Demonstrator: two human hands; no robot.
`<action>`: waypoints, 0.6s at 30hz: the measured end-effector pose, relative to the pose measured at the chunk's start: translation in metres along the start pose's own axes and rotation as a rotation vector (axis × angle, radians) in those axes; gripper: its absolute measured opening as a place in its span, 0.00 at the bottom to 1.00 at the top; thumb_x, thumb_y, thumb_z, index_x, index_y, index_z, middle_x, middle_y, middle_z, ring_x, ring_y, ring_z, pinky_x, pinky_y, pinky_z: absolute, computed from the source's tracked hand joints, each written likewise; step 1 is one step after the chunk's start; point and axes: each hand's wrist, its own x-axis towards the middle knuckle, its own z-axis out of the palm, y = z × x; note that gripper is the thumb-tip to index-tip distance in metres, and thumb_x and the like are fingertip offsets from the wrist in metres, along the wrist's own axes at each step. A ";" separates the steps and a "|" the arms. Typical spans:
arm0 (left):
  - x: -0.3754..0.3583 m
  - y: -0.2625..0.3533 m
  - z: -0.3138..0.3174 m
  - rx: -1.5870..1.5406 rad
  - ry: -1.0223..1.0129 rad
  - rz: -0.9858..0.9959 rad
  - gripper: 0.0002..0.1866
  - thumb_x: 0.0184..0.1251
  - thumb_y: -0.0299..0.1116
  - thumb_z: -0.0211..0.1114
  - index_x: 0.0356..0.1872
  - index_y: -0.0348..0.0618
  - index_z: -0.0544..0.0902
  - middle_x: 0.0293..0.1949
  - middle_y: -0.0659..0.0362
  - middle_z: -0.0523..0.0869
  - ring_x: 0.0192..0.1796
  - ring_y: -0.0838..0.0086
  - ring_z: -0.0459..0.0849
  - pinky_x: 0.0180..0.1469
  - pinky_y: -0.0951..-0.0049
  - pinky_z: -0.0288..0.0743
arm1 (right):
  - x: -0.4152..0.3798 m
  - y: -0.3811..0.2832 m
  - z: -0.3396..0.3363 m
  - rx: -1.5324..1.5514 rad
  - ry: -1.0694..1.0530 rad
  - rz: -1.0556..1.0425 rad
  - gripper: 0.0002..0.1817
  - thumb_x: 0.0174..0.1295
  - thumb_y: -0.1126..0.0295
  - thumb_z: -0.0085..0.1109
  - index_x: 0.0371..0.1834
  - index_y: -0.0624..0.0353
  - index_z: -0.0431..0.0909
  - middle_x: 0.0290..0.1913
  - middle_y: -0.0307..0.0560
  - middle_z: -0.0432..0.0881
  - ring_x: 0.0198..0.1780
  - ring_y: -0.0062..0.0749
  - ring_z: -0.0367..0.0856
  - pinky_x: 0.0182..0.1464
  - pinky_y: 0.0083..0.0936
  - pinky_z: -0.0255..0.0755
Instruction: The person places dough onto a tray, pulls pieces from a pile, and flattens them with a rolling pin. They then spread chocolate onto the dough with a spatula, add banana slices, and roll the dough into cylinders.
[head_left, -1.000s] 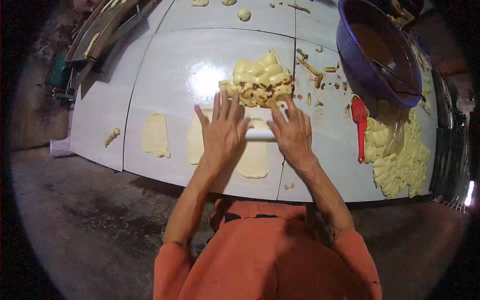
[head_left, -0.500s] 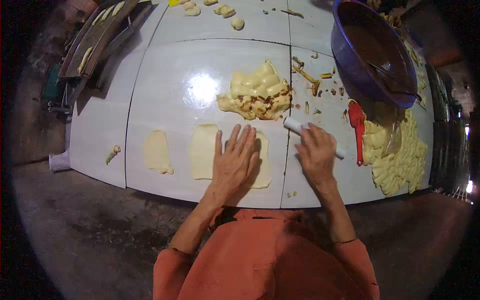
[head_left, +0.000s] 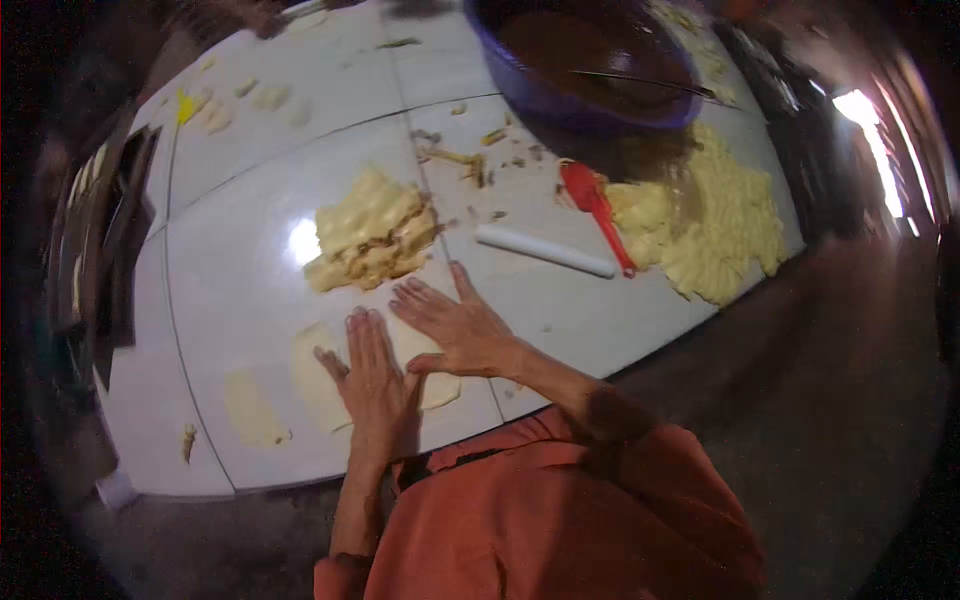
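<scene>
Left hand [head_left: 373, 385] and right hand [head_left: 462, 332] spread, palms down over dough sheet [head_left: 441, 391]. Rolling pin [head_left: 545, 252] lies aslant beyond the right, nearer hand.

Smooth, pale dough sheets [head_left: 312, 390] lie thin and flat beneath the spread hands [head_left: 372, 388] [head_left: 465, 337], edges showing beside them.

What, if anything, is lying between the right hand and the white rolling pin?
Nothing visible: only bare tabletop separates the right hand from the rolling pin. The red utensil lies near the pin's right end and the dough pile off to the left, both outside that path.
</scene>
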 end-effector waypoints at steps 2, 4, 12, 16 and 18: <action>0.003 -0.006 0.000 -0.059 -0.127 -0.034 0.50 0.73 0.61 0.60 0.82 0.32 0.57 0.84 0.43 0.58 0.87 0.54 0.51 0.79 0.24 0.29 | -0.004 0.001 0.006 0.033 0.061 -0.003 0.49 0.72 0.27 0.38 0.85 0.53 0.59 0.86 0.49 0.57 0.87 0.42 0.49 0.83 0.69 0.31; 0.006 -0.014 -0.014 -0.004 -0.261 -0.010 0.51 0.73 0.61 0.60 0.84 0.34 0.53 0.84 0.41 0.55 0.88 0.53 0.48 0.81 0.28 0.32 | -0.008 -0.012 0.002 -0.005 0.047 0.049 0.47 0.74 0.29 0.38 0.84 0.53 0.61 0.85 0.54 0.57 0.87 0.46 0.50 0.84 0.65 0.36; 0.020 0.018 -0.063 -0.182 -0.079 0.210 0.47 0.71 0.47 0.72 0.83 0.37 0.58 0.81 0.40 0.62 0.84 0.50 0.57 0.82 0.40 0.47 | -0.150 -0.002 -0.033 0.094 0.829 0.612 0.22 0.63 0.62 0.75 0.58 0.58 0.85 0.58 0.48 0.88 0.56 0.45 0.87 0.61 0.39 0.78; 0.038 0.103 -0.065 -0.818 -0.290 0.363 0.36 0.70 0.35 0.74 0.75 0.32 0.71 0.71 0.41 0.78 0.72 0.51 0.78 0.73 0.58 0.70 | -0.256 0.046 -0.043 0.190 1.206 1.101 0.13 0.68 0.72 0.69 0.53 0.65 0.86 0.49 0.51 0.90 0.48 0.33 0.89 0.51 0.29 0.82; 0.042 0.154 -0.062 -0.939 -0.525 0.340 0.39 0.70 0.33 0.72 0.79 0.35 0.66 0.75 0.43 0.75 0.76 0.56 0.74 0.76 0.56 0.68 | -0.304 0.072 -0.056 0.232 1.317 1.212 0.13 0.71 0.70 0.67 0.54 0.66 0.86 0.48 0.50 0.91 0.49 0.31 0.88 0.53 0.28 0.80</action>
